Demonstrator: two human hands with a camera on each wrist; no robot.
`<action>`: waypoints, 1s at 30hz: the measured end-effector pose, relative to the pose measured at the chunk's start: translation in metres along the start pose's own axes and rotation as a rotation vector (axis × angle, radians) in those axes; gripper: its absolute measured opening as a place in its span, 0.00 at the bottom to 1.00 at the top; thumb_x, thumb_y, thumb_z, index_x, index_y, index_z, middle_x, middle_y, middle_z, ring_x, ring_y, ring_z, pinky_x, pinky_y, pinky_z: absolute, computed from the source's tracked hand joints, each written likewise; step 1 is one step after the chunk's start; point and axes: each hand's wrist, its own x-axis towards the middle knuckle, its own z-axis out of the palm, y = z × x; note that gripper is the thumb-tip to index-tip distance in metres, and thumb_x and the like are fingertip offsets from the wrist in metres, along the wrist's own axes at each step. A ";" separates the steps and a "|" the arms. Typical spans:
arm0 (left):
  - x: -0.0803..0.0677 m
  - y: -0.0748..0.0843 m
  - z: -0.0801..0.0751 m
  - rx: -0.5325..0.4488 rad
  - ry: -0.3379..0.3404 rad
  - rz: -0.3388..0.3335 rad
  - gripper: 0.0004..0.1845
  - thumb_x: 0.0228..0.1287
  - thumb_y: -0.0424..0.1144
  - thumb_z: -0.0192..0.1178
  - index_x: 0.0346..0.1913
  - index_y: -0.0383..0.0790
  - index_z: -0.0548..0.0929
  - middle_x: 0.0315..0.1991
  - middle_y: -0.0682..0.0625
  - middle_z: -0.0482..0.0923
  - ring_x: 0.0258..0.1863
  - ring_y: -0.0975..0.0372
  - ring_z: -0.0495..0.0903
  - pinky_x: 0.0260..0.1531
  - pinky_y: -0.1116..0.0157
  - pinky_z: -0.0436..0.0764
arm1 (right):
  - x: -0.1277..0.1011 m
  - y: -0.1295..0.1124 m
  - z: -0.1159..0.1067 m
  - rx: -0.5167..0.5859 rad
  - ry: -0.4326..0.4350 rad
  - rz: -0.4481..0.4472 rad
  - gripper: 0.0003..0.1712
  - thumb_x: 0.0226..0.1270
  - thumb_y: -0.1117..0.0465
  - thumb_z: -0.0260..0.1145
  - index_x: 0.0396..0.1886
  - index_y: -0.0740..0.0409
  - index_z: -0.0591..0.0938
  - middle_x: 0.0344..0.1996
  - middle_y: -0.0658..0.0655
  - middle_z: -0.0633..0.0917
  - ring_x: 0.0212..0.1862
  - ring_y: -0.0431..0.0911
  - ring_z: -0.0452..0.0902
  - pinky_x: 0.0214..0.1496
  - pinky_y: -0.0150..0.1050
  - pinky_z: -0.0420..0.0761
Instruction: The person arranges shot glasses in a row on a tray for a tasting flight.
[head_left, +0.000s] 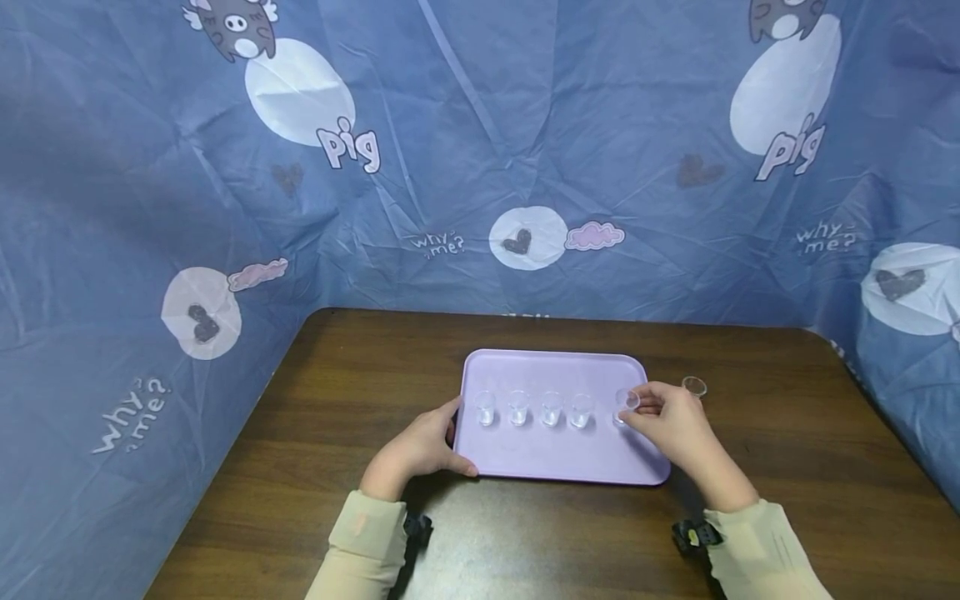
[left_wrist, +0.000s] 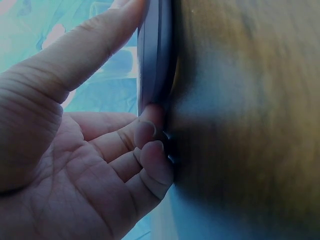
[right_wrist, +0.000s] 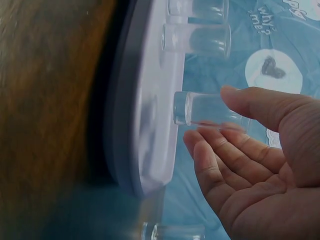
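Observation:
A lilac tray (head_left: 555,458) lies on the table with several small clear shot glasses (head_left: 551,410) standing in a row across it. My left hand (head_left: 420,448) grips the tray's left side near the front corner. In the left wrist view its thumb (left_wrist: 80,50) lies along the rim while the fingertips (left_wrist: 156,162) curl in at the tray's edge. At the tray's right end, my right hand (head_left: 678,425) pinches another clear shot glass (right_wrist: 207,109) between thumb and fingers. That glass is upright, its thick base close over the tray surface.
One more clear glass (head_left: 694,386) stands on the brown wooden table (head_left: 360,375) right of the tray, partly hidden behind my right hand. A blue printed cloth (head_left: 450,167) hangs behind the table and along both sides.

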 end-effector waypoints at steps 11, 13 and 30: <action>0.001 0.000 -0.001 0.000 -0.006 -0.014 0.64 0.39 0.40 0.87 0.77 0.27 0.57 0.35 0.46 0.79 0.36 0.57 0.77 0.44 0.53 0.78 | 0.000 0.000 0.008 0.038 -0.025 -0.011 0.15 0.55 0.69 0.78 0.41 0.71 0.85 0.34 0.61 0.87 0.37 0.52 0.86 0.37 0.34 0.82; 0.001 0.000 -0.001 0.000 -0.006 -0.014 0.64 0.39 0.40 0.87 0.77 0.27 0.57 0.35 0.47 0.79 0.36 0.57 0.77 0.44 0.53 0.77 | 0.001 0.001 0.010 0.051 -0.037 0.000 0.16 0.55 0.69 0.78 0.41 0.72 0.85 0.36 0.62 0.87 0.38 0.53 0.86 0.38 0.35 0.82; 0.000 0.000 -0.001 -0.003 0.002 0.020 0.62 0.38 0.38 0.87 0.76 0.30 0.60 0.32 0.47 0.78 0.32 0.59 0.76 0.38 0.56 0.77 | 0.000 0.004 0.012 0.065 -0.082 0.021 0.19 0.58 0.69 0.77 0.47 0.75 0.83 0.38 0.64 0.87 0.41 0.56 0.86 0.40 0.39 0.83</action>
